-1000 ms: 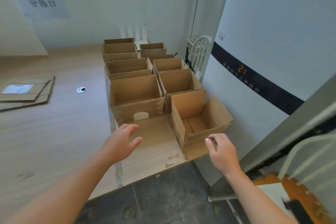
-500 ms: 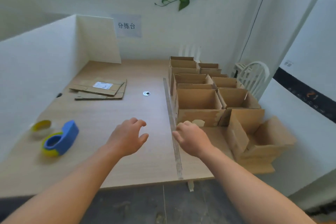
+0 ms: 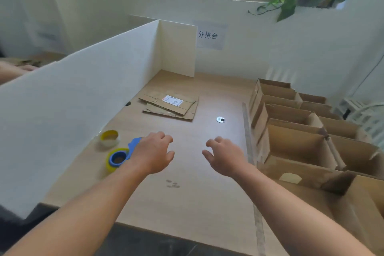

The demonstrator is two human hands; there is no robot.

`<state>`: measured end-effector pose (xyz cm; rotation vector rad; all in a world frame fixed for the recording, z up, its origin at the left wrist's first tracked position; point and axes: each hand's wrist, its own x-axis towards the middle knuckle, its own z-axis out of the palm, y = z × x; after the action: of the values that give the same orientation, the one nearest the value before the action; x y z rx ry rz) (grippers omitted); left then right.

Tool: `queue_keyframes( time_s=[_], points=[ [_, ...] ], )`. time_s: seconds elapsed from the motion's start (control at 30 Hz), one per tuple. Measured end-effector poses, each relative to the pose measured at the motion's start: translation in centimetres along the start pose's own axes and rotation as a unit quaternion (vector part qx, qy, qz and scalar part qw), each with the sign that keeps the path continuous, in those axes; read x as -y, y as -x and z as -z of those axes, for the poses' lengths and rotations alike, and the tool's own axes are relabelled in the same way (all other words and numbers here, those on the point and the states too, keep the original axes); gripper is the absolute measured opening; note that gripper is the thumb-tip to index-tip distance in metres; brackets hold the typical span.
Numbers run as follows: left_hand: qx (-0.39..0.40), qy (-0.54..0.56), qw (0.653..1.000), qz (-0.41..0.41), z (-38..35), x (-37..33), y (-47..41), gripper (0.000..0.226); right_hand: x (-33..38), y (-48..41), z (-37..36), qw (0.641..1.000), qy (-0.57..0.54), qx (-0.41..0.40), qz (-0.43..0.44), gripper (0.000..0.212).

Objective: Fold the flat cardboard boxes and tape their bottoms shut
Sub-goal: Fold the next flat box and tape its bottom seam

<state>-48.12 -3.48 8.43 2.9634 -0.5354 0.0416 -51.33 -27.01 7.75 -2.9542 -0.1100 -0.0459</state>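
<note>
A small stack of flat cardboard boxes (image 3: 170, 105) with a white label lies at the far middle of the wooden table (image 3: 187, 203). Several folded, open-topped boxes (image 3: 299, 143) stand in rows along the table's right side. A blue tape dispenser with yellow tape (image 3: 119, 157) lies on the left, partly hidden behind my left hand (image 3: 152, 155). That hand hovers above the table with loosely curled fingers, holding nothing. My right hand (image 3: 225, 157) hovers beside it, equally empty, left of the folded boxes.
A yellow tape roll (image 3: 109, 137) sits by the white partition (image 3: 83, 97) along the table's left. A round cable grommet (image 3: 220, 119) is in the tabletop. A grey tape strip (image 3: 248, 141) runs along the table. Someone else's arm (image 3: 10, 71) shows beyond the partition.
The view swung left from the folded boxes toward the table's middle. Both hands left the near right box and now hover over the bare tabletop, the left one beside the tape dispenser.
</note>
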Motion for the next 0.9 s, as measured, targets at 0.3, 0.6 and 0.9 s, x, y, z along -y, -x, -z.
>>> queue_keyframes(
  time_s=[0.3,0.6,0.9],
  points=[
    [0.066,-0.045,0.996,0.043,-1.0,8.2,-13.2,0.048,0.9,-16.6,-3.5,0.999,-0.003,0.041,0.019,0.042],
    [0.109,0.017,0.988,0.104,-3.6,18.6,-24.1,0.048,2.1,-30.2,-7.3,0.992,-0.068,0.095,-0.042,0.041],
    [0.137,0.04,0.984,0.107,-10.2,27.8,-40.2,0.043,1.7,-42.7,-13.8,0.963,-0.119,0.123,-0.208,0.046]
  ],
)
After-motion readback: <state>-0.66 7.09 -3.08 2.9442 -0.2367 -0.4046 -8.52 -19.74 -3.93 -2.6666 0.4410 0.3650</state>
